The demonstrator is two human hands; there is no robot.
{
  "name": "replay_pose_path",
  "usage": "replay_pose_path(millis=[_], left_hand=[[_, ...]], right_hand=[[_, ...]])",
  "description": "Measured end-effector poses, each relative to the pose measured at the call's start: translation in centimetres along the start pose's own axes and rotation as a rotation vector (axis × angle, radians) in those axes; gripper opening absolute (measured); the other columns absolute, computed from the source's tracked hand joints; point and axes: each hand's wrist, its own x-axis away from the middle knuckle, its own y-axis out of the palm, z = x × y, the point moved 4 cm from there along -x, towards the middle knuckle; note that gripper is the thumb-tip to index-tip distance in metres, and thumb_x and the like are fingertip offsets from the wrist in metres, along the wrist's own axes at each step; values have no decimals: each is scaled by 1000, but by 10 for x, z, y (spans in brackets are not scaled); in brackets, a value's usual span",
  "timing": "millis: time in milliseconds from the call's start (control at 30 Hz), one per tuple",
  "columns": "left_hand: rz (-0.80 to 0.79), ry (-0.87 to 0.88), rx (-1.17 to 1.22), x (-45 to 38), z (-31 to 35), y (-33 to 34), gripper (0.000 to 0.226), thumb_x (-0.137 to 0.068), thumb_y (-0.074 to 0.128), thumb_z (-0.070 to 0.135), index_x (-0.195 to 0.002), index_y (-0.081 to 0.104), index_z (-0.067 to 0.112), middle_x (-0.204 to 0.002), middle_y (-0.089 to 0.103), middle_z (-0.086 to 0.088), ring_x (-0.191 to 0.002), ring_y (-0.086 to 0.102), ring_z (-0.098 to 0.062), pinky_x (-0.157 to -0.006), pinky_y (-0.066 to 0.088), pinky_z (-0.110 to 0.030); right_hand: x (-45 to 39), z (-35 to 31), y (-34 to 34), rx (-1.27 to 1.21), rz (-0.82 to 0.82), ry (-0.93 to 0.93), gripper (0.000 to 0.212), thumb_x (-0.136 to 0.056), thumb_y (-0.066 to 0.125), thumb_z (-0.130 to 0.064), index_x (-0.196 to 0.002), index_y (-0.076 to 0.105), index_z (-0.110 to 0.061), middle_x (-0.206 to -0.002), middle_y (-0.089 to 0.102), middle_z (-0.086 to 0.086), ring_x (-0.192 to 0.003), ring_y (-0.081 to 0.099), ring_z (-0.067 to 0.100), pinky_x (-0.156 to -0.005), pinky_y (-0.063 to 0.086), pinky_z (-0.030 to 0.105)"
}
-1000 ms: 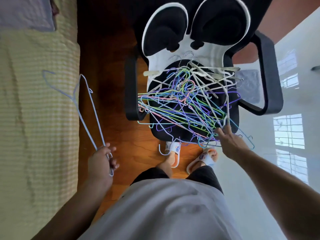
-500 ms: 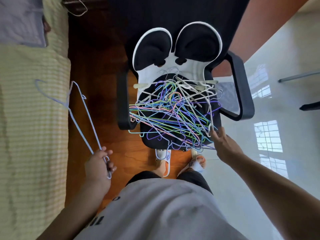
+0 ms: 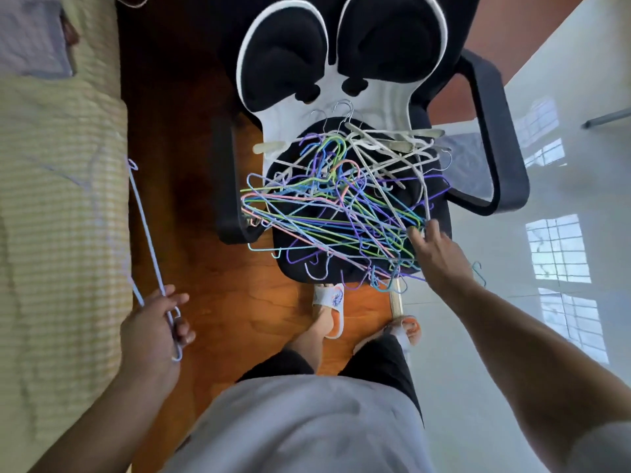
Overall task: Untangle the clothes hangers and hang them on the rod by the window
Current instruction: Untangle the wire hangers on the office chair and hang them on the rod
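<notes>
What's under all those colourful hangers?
The tangled hangers lie on the black seat of a chair. Its front edge shows below them. The middle of the seat is mostly covered by wires, so anything small lying there cannot be seen.

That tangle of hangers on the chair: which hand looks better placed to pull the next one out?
Probably the right hand: its fingertips are already at the near-right edge of the hanger pile on the chair. The left hand is busy, gripping a pale blue hanger off by the bed.
</notes>
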Motion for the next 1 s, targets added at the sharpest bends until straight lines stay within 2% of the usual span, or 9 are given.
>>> replay_pose_path(millis=[200,300,400,533,600,700,800,900,1000], left_hand=[[23,72,65,32,-8,2,19,-82,57,8,-96,62,19,-88,59,-3,-36,36,-9,-39,30,-19],[44,85,90,59,-14,7,21,-88,55,3,-97,63,20,-82,60,-3,-34,36,-10,-39,30,-19],[-19,146,98,106,-1,22,23,-92,56,3,-102,64,21,-71,61,1,-36,36,-11,-41,31,-23],[-226,374,69,162,42,54,27,-94,53,3,-102,65,26,-63,62,9,-37,37,-12,-40,30,-23],[-317,491,-34,179,67,76,19,-88,55,17,-102,65,26,-63,60,4,-40,38,-14,-41,32,-24],[-568,614,-280,216,102,132,24,-84,54,35,-103,64,24,-58,45,1,-48,38,-20,-53,32,-33],[-883,604,-427,276,118,200,26,-81,58,35,-102,64,20,-62,50,-12,-43,37,-23,-51,30,-33],[-1178,467,-483,337,114,255,26,-78,62,24,-102,68,32,-85,64,-18,-37,39,-21,-49,29,-27],[-1362,410,-594,381,100,289,38,-93,57,7,-122,62,30,-102,63,-16,-43,48,-21,-46,36,-26]], right_hand=[[-4,-3,-18,-69,106,1,69,-73,69,12,-132,42,-9,-114,43,24,-74,56,36,-56,51,43],[32,-7,-39,-69,156,14,76,-71,72,11,-135,37,-11,-118,42,21,-84,56,36,-64,53,45],[95,-20,-81,-271,245,110,71,-73,65,11,-135,40,-13,-123,39,16,-92,56,39,-64,54,44],[155,-19,-132,-706,421,280,61,-74,55,12,-130,46,-11,-132,34,9,-103,54,39,-75,55,44],[170,4,-159,-853,494,377,59,-78,61,11,-132,45,-7,-136,29,4,-103,58,36,-85,56,44],[198,60,-195,-1001,585,604,52,-84,56,7,-135,46,-2,-140,31,14,-99,60,29,-96,52,40],[239,112,-229,-1299,687,811,34,-96,45,-1,-128,52,5,-115,51,25,-96,63,41,-83,58,54],[300,133,-242,-1628,805,911,32,-103,39,-11,-132,50,-20,-96,63,15,-81,67,32,-64,54,41],[362,131,-225,-1789,892,1008,27,-105,39,-15,-127,54,-21,-97,61,11,-77,62,26,-60,55,37]])
